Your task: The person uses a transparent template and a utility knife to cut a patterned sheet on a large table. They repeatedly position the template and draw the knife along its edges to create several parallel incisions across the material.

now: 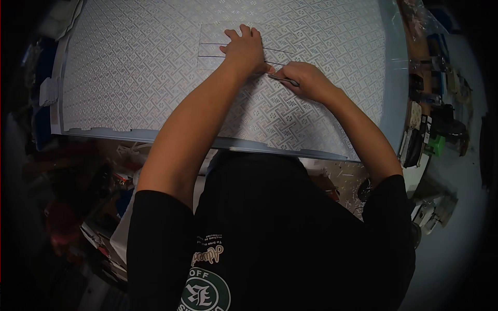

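My left hand [244,51] presses down with its fingers spread over a clear flat sheet [210,50] that carries dark parallel lines. Beneath lies a pale patterned sheet [140,78] with an interlocking geometric design, covering most of the table. Closed around a slim metal tool [284,79], my right hand [307,82] is just to the right of the left thumb. The tool's tip points left, close to that thumb, and its exact kind I cannot tell.
The blue-grey table edge [233,143] runs in front of my body. Beyond the right side stand boxes and tools, with a green object [437,145] among them. A white block [49,92] sits at the left edge. Scraps litter the floor [345,179] below.
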{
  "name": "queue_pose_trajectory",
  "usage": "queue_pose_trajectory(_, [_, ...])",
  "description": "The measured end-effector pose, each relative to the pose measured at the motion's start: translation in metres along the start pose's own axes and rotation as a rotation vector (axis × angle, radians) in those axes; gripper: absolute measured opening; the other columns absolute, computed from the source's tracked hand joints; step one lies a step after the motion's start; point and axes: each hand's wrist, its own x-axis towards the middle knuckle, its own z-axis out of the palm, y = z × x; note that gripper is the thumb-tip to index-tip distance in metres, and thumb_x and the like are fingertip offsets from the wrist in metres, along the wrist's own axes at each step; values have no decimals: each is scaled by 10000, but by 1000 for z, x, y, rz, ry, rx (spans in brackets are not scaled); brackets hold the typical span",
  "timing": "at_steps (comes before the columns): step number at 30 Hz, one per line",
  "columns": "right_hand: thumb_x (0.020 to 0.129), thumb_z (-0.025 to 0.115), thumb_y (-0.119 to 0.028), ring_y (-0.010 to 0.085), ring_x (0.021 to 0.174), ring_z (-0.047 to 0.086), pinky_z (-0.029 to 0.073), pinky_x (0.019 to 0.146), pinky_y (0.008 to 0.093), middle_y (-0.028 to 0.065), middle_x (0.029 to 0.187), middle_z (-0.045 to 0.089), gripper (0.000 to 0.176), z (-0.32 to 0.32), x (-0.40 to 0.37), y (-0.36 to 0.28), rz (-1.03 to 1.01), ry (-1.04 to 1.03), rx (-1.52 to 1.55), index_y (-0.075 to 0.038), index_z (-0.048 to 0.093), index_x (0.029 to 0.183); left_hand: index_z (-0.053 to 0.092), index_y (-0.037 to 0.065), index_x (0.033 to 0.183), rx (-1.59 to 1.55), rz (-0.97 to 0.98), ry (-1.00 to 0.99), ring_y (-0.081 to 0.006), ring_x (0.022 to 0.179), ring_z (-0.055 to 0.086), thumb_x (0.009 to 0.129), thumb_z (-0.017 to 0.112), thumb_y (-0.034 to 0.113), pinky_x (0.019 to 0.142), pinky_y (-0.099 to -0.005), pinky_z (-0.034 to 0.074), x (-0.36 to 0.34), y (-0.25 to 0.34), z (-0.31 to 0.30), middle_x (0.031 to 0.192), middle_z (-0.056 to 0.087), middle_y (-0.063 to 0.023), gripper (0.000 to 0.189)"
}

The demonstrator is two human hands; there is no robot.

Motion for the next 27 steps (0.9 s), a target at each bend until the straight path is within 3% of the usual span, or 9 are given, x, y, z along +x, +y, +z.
queue_pose_trajectory(4, [916,751,-124,289,794,659,533,703,407,86,837,668,104,7,13,-8,-22,39,-5,-67,673,956,357,-12,1549,-4,54,40,-580,1428,329,667,925,572,980,-663,546,7,-17,2,1580,364,-237,1200])
queue_pose_trajectory(6, [912,750,-119,302,801,655,532,702,418,93,834,661,108,4,12,-9,36,-6,52,-67,667,959,413,22,1495,105,203,36,-464,1354,443,658,950,444,997,-537,570,9,-32,-4,1475,467,-167,1080])
queue_pose_trajectory(10, [905,750,-109,313,814,657,535,708,423,98,856,662,113,12,24,-11,9,13,52,-69,655,952,442,8,1470,102,217,66,-442,1350,455,668,937,400,995,-532,563,1,-39,-11,1433,492,-177,1021])
queue_pose_trajectory(15, [892,749,-110,332,847,673,543,720,440,107,906,668,167,40,68,-35,6,38,32,-77,626,1001,514,-49,1389,109,-4,120,-405,1340,478,746,866,334,1004,-545,541,5,-49,-3,1430,494,-189,827])
queue_pose_trajectory(19, [901,741,-124,343,853,673,542,720,449,114,897,664,172,38,75,-40,17,30,38,-77,610,1002,502,-40,1419,105,99,139,-424,1304,528,782,819,281,999,-526,553,21,-75,2,1428,495,-203,781])
queue_pose_trajectory(21, [914,719,-136,366,846,666,532,719,492,134,871,654,169,40,74,-39,32,10,36,-106,590,1020,499,95,1459,150,279,57,-464,1174,621,766,836,287,981,-498,568,34,-99,-3,1386,497,-239,794])
queue_pose_trajectory(22, [914,719,-136,366,846,666,532,719,492,134,871,654,169,39,74,-38,26,5,36,-106,590,1020,499,95,1459,147,272,58,-464,1174,621,766,836,287,981,-498,568,34,-106,-3,1386,497,-239,794])
queue_pose_trajectory(24, [921,710,-142,370,843,666,531,713,496,138,871,653,163,39,77,-38,20,-12,21,-112,590,1026,477,212,1516,194,338,59,-436,1167,645,741,854,206,977,-477,571,31,-119,-7,1399,497,-219,861])
queue_pose_trajectory(27, [925,699,-140,372,844,668,533,718,497,143,875,656,155,47,89,-42,21,-10,30,-111,593,1034,461,256,1543,175,380,91,-392,1196,646,717,870,154,988,-463,567,35,-125,-5,1406,499,-194,927])
